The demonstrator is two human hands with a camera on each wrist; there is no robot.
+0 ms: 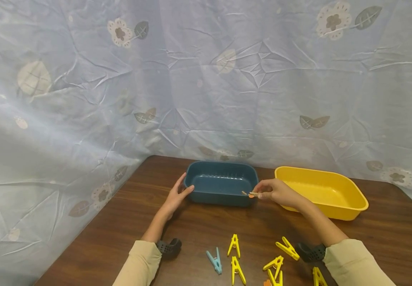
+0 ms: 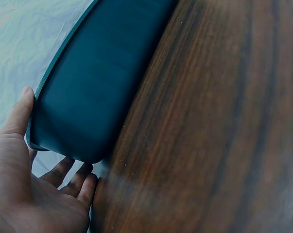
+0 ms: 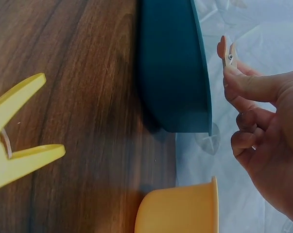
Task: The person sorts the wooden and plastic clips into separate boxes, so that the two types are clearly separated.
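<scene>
A dark blue plastic basin (image 1: 216,198) stands at the back of the table. My left hand (image 1: 173,200) holds its left end, the thumb at the front rim and the other fingers round the end wall. Between thumb and fingertips my right hand (image 1: 277,193) pinches a small wooden clothespin (image 3: 229,56) with an orange, heart-like ornament. In the head view this clothespin is at the basin's front right rim; the right wrist view shows it raised above the rim's level. The lower fingers of the right hand are curled.
A yellow basin (image 1: 329,210) stands right of the blue one. Nearer the front lie a light blue clothespin (image 1: 215,262) and several yellow clothespins (image 1: 235,240). Part of an orange item (image 1: 267,283) shows at the bottom edge. A patterned curtain (image 1: 206,99) hangs behind the table.
</scene>
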